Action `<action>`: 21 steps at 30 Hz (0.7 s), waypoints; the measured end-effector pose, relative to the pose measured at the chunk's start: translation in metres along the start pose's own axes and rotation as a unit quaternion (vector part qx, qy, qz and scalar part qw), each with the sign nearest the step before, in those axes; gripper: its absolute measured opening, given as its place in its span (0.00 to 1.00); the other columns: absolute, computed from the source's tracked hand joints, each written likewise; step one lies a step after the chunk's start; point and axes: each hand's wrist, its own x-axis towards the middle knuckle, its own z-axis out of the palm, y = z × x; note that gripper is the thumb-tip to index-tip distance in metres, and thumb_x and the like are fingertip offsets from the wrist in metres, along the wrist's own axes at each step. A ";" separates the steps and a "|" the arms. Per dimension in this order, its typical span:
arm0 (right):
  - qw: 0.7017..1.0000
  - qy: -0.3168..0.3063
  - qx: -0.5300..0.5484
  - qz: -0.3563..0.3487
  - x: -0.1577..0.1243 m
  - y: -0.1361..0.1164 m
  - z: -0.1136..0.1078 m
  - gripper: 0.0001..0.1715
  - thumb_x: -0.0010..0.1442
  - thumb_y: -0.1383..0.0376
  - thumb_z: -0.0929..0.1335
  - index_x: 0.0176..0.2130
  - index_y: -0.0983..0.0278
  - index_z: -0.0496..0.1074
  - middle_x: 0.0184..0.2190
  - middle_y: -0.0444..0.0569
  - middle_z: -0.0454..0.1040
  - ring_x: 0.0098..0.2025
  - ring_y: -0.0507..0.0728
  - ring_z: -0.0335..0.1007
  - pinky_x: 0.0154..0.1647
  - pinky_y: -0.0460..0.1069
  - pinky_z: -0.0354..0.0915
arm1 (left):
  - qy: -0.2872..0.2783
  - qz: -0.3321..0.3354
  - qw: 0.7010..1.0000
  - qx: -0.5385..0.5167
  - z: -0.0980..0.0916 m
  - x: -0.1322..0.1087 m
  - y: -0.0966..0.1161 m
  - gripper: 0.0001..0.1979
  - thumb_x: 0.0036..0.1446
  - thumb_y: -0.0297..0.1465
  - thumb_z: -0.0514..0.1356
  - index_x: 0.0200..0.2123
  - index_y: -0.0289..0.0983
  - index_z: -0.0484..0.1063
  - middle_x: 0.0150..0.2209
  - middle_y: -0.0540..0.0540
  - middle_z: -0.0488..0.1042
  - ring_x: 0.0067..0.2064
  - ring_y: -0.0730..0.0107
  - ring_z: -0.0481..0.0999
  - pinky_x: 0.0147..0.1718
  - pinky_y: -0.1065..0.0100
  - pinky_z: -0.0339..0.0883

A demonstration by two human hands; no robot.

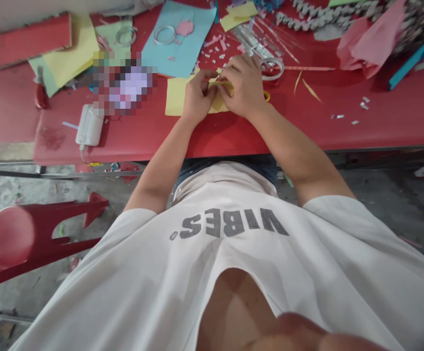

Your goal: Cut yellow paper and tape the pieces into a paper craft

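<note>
Both hands meet over a piece of yellow paper [219,103] near the front edge of the red table [219,136]. My left hand [199,96] pinches the paper between thumb and fingers. Close beside it, my right hand [244,87] has its thumb and fingers closed on the same paper. A flat part of yellow paper [174,96] shows to the left of my left hand. Just behind my right hand lies a roll of clear tape [273,68], and a yellow ring-like handle [266,96] peeks out beside that wrist. The fingertips partly hide the paper between them.
Blue paper [197,29] with a tape roll [164,34] lies behind. A white power bank [90,125] and a blurred-out device [131,87] are at the left. Right of my hands are a pencil [310,68], pink tissue [373,44] and a blue strip [413,61]. A red chair [44,229] stands lower left.
</note>
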 end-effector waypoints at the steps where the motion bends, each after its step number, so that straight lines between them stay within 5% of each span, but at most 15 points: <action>1: 1.000 0.000 0.002 -0.001 0.000 0.000 0.000 0.08 0.69 0.57 0.68 0.48 0.49 0.75 0.53 0.49 0.76 0.59 0.67 0.67 0.62 0.65 0.61 | 0.001 -0.009 1.000 0.008 0.000 -0.001 0.001 0.13 0.70 0.39 0.59 0.56 0.57 0.70 0.37 0.48 0.79 0.41 0.56 0.84 0.50 0.52 0.82; 16: 1.000 -0.024 0.005 -0.007 0.000 0.001 0.001 0.10 0.73 0.56 0.64 0.45 0.47 0.76 0.51 0.45 0.78 0.56 0.63 0.70 0.62 0.63 0.60 | -0.009 -0.051 0.995 0.083 -0.004 -0.008 0.022 0.21 0.69 0.37 0.60 0.63 0.58 0.69 0.37 0.48 0.79 0.47 0.56 0.85 0.53 0.56 0.81; 21: 0.999 -0.002 0.036 -0.011 0.000 0.004 -0.001 0.10 0.73 0.56 0.65 0.40 0.48 0.76 0.47 0.44 0.79 0.51 0.63 0.71 0.61 0.65 0.59 | -0.003 -0.049 0.995 0.083 -0.002 -0.005 0.019 0.06 0.68 0.39 0.60 0.46 0.56 0.75 0.40 0.48 0.81 0.48 0.57 0.84 0.53 0.55 0.81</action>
